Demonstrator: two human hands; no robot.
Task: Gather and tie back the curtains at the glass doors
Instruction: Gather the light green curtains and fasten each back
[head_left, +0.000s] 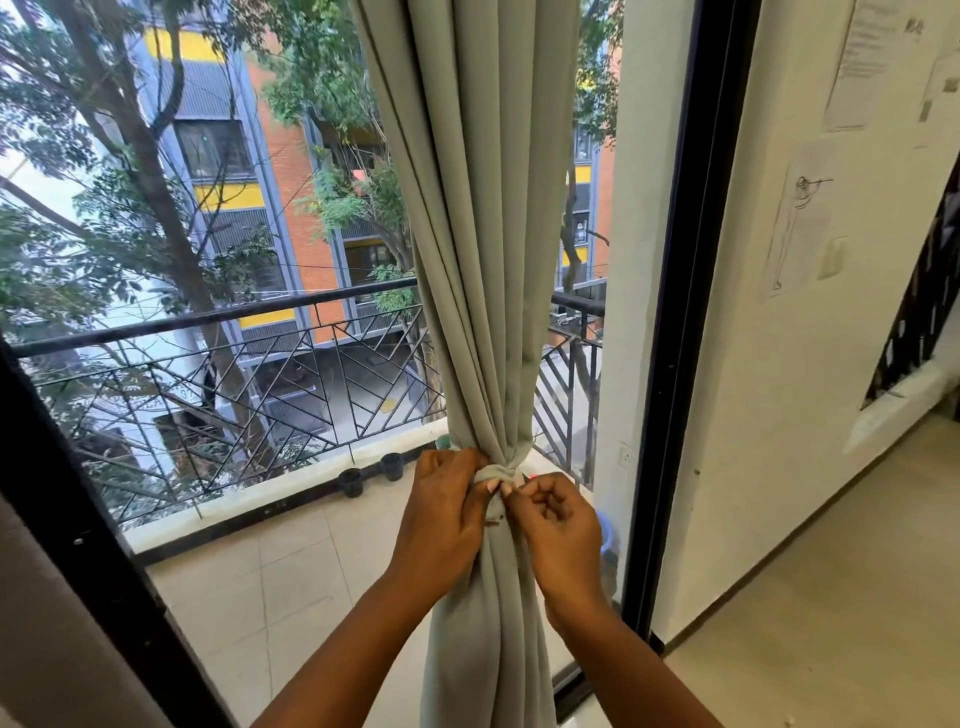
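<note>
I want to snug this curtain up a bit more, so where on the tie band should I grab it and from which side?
Pinch the tie band at its loose end hanging below the wrap, coming from the front right, where the right hand already pinches. The left hand holds the gathered curtain at the cinched waist.

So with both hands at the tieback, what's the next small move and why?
Probably pull the tieback snug. It already wraps the gathered curtain, the left hand grips at the band, and the right hand pinches its loose end, so tightening seems to be what's left.
</note>
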